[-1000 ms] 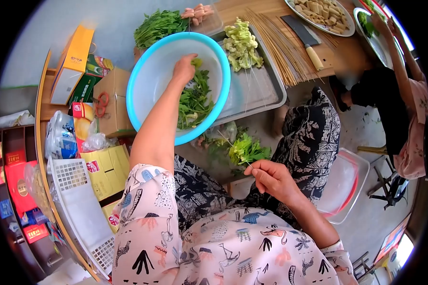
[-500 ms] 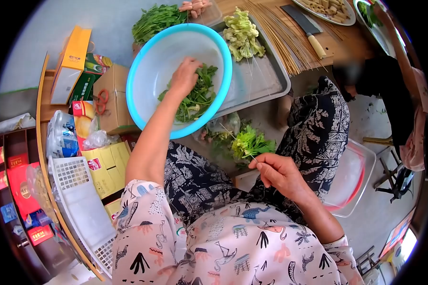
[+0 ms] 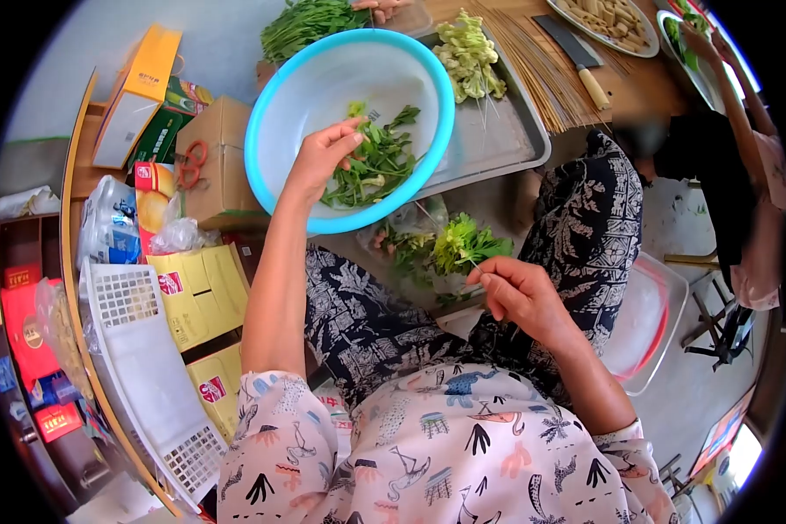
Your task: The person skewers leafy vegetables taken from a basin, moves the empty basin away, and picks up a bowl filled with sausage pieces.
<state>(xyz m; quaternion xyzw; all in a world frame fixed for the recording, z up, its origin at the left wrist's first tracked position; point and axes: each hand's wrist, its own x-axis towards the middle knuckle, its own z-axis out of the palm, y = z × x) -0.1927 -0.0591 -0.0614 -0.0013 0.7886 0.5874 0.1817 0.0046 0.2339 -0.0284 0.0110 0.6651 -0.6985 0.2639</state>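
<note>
- The left arm reaches forward, elbow slightly bent, and the left hand (image 3: 325,159) is inside the blue-rimmed bowl (image 3: 358,224), over its near left part.
- Its wrist bends toward the right, so the curled fingers point at the loose greens (image 3: 380,166) heaped on the bowl's right side; thumb and fingertips sit close together at the leaves, though from this angle I cannot tell whether they grip one.
- The right forearm slants inward from the right, elbow bent, bringing the right hand (image 3: 526,295) in front of the body, above the patterned trousers (image 3: 589,227).
- Thumb and forefinger pinch the near end of a thin skewer (image 3: 478,270) (the other fingers fold in toward the palm).
- The skewered greens (image 3: 465,246) sit just beyond those fingertips, below the metal tray (image 3: 480,148) and apart from the bowl.
</note>
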